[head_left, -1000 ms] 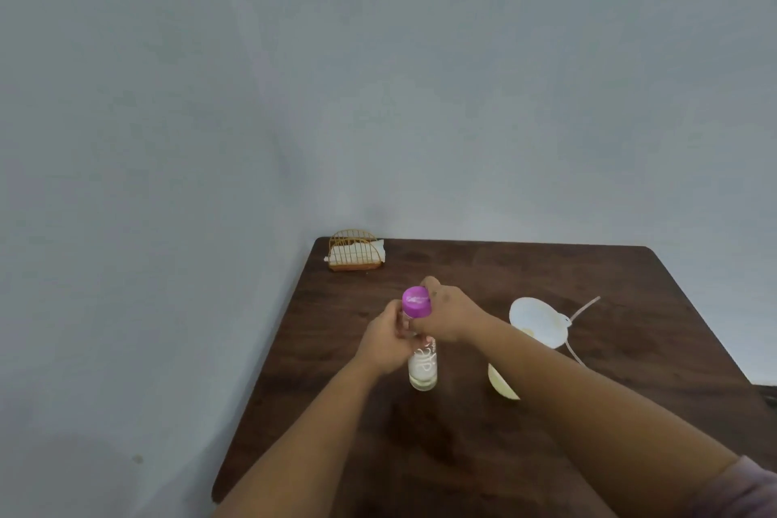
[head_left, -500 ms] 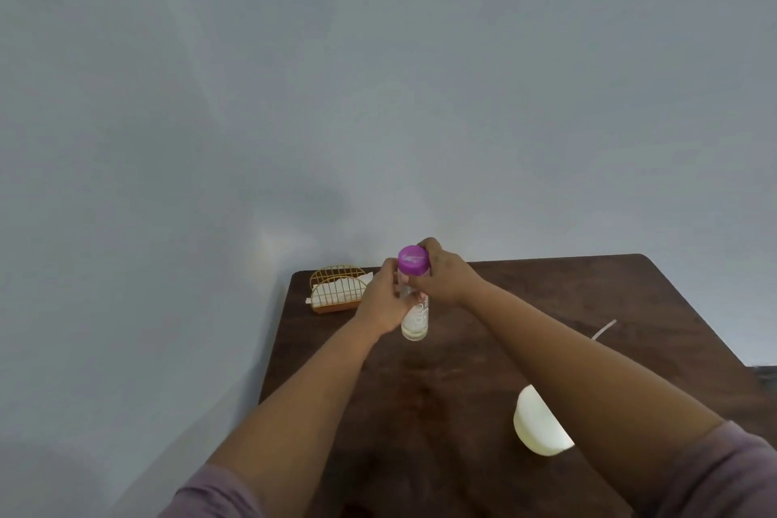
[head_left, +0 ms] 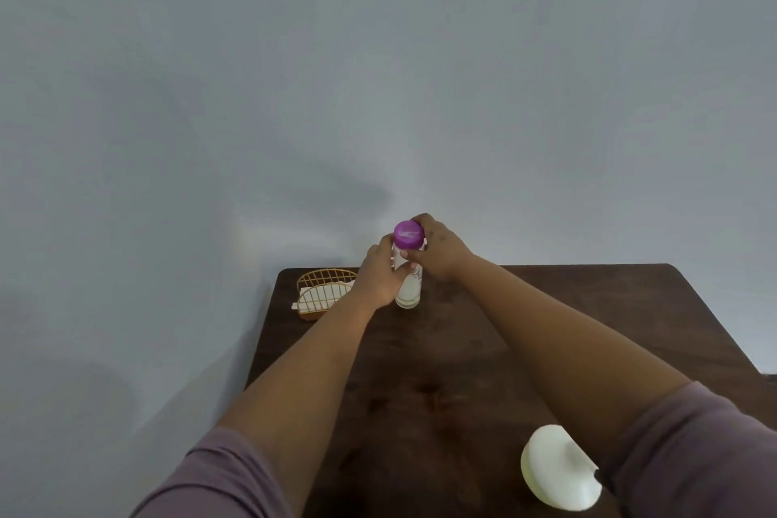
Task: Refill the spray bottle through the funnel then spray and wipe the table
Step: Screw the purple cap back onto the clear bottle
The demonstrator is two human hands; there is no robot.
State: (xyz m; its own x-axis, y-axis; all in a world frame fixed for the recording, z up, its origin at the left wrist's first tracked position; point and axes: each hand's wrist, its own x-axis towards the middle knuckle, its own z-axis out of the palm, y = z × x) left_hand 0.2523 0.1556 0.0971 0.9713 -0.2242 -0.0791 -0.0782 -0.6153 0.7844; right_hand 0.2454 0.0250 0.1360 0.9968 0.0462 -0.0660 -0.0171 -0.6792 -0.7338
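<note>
Gripping a clear bottle with both hands, the person holds it upright toward the far left part of the table. Left hand: fingers curled round the bottle's body, covering most of its upper half. Right hand: fingers and thumb wrapped round the purple cap at the top, thumb tip visible just under the cap's rim. Bottle contents: a pale, whitish liquid fills the lower portion. Whether the bottle's base touches the tabletop or hangs just above it cannot be told from this angle.

Far left corner of the table: a gold wire basket holding white folded cloth or paper, just beside the left wrist. Near right edge: a cream-white rounded object, partly hidden behind the right sleeve; whether it is a bowl or the funnel cannot be told. Both forearms are bare, with mauve sleeves at the upper arms, the left sleeve low in the head view. Table surface is dark brown wood. A plain grey wall stands behind the far and left edges.
</note>
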